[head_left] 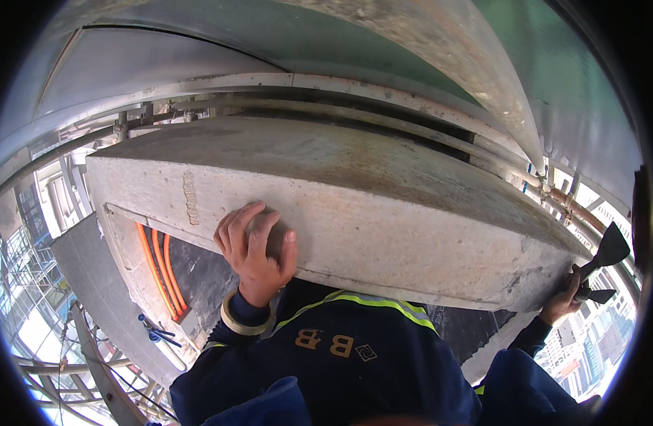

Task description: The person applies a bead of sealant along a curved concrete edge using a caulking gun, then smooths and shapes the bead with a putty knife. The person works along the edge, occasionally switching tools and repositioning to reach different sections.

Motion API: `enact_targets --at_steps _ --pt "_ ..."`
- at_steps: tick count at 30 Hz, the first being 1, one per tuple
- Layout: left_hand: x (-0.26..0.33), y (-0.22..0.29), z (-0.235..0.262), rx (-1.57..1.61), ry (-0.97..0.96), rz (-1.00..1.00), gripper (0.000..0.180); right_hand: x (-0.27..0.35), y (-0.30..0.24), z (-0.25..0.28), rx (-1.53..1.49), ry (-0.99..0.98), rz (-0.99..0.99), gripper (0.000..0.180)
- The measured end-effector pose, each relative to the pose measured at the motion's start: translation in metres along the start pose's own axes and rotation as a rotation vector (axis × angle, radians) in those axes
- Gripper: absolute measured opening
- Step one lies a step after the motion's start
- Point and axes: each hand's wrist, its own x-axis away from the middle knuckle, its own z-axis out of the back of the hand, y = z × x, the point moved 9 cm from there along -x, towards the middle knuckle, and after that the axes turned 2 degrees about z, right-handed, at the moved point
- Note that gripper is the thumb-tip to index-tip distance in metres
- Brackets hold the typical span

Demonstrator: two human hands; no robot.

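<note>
My left hand (pixel 259 248) rests with its fingers apart and slightly bent on the front face of a pale concrete beam (pixel 383 234), and holds nothing. Around that wrist hangs a beige ring like a roll of tape (pixel 242 317). By the beam's right end, my right hand (pixel 562 302) is closed round the handles of what look like two dark scrapers. The larger scraper (pixel 612 247) points up and outward with its wide flat blade; the smaller scraper (pixel 600 295) sticks out below it. The fingers' grip on the handles is partly hidden.
Behind the beam run metal scaffold tubes (pixel 383 117), and a thick pipe (pixel 475 57) crosses overhead before green panels. Orange conduits (pixel 163 273) come out under the beam at left. A blue-handled tool (pixel 156 330) lies near a grey board (pixel 102 277). Buildings show far below.
</note>
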Motion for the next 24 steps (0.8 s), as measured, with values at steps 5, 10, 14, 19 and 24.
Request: enact_targets --at_steps 5,10,14,19,24 --pt "-0.002 -0.001 -0.002 -0.007 0.017 -0.018 0.031 0.001 -0.003 -0.005 -0.006 0.023 0.005 0.026" --pt "-0.003 -0.002 -0.005 0.005 0.003 -0.013 0.03 0.0 -0.002 -0.007 0.007 0.015 0.025 0.027" --pt "-0.003 -0.001 -0.005 -0.008 0.0 -0.022 0.028 0.001 -0.008 -0.007 0.039 0.015 0.062 0.031" --pt "-0.002 0.0 -0.006 -0.007 -0.001 -0.029 0.027 0.004 -0.011 -0.01 0.036 0.043 -0.017 0.03" --pt "0.0 -0.001 -0.007 -0.017 0.011 -0.023 0.027 0.006 -0.023 -0.017 -0.027 0.032 0.026 0.025"
